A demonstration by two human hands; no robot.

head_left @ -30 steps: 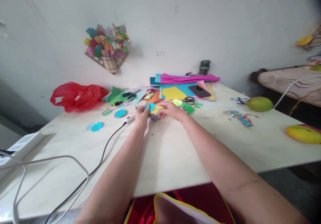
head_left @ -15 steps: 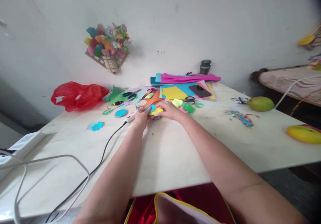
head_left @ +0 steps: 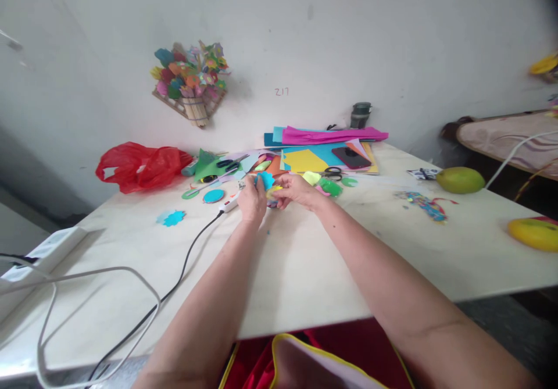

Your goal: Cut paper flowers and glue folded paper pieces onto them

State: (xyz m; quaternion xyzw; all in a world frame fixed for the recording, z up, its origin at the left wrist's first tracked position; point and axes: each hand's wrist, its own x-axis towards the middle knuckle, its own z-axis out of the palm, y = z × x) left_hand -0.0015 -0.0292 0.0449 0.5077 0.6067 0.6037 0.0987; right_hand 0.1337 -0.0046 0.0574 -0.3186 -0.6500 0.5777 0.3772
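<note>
Over the middle of the table, my left hand (head_left: 253, 203) is closed on a blue scalloped flower cut-out (head_left: 265, 179). My right hand (head_left: 300, 193) meets it from the other side, thumb and fingers pinched on a small yellow petal-like piece (head_left: 272, 192). Fingers partly cover both pieces, and I cannot tell whether they are joined. Just left of my left hand lies a white tool with a red switch and black cord (head_left: 228, 204), probably a glue gun; its front end is hidden. A blue disc (head_left: 213, 196) and another blue flower cut-out (head_left: 174, 218) lie farther left.
Coloured sheets (head_left: 305, 161), black-handled scissors (head_left: 333, 173) and a phone (head_left: 351, 157) lie toward the wall. A red plastic bag (head_left: 142, 168) sits back left. Cables and a power strip (head_left: 47, 252) occupy the near left. Mangoes (head_left: 460, 179) and decorated trinkets (head_left: 425, 204) are at right.
The blue flower cut-out is now raised and more visible between my hands. My left hand has turned, its back facing me more, and the yellow piece sits lower. The view shifted slightly.
</note>
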